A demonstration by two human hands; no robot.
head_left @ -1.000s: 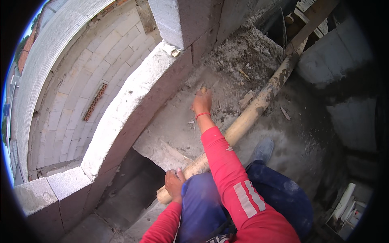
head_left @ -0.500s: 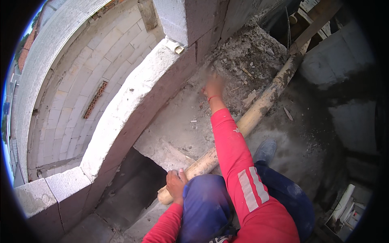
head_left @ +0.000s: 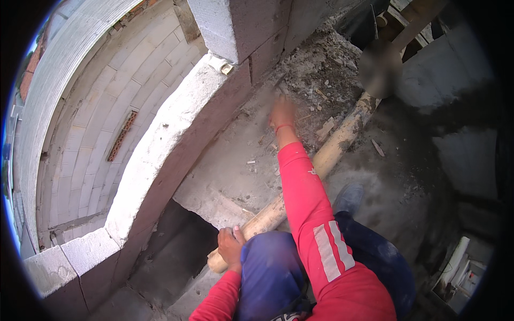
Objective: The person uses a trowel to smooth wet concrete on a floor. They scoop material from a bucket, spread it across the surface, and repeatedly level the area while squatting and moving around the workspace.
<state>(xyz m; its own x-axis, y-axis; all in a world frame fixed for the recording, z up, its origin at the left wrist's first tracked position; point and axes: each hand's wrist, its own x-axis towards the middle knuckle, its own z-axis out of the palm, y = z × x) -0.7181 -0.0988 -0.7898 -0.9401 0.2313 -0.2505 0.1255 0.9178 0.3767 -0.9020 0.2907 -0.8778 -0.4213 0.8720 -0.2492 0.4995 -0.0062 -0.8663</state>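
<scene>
My left hand is closed on the near end of a long, pale, round pole, beside my bent knee. The pole runs away to the far right across a rough concrete slab. My right hand reaches over the slab, its fingers curled and smeared by motion. A thin dark thing shows just beyond the knuckles, too blurred to name. Around and past this hand lie grey rubble and loose chips. A small pale chip sits on the slab nearer to me.
A low pale block wall curves along the left and meets a block pillar. Between wall and slab a dark opening drops beside my left hand. My shoe stands right of the pole. A blurred dark round shape covers the pole's far part.
My right hand has shifted only slightly over the slab, and the view has moved a little. The blurred round shape has appeared over the pole's far part. My left hand stays on the pole.
</scene>
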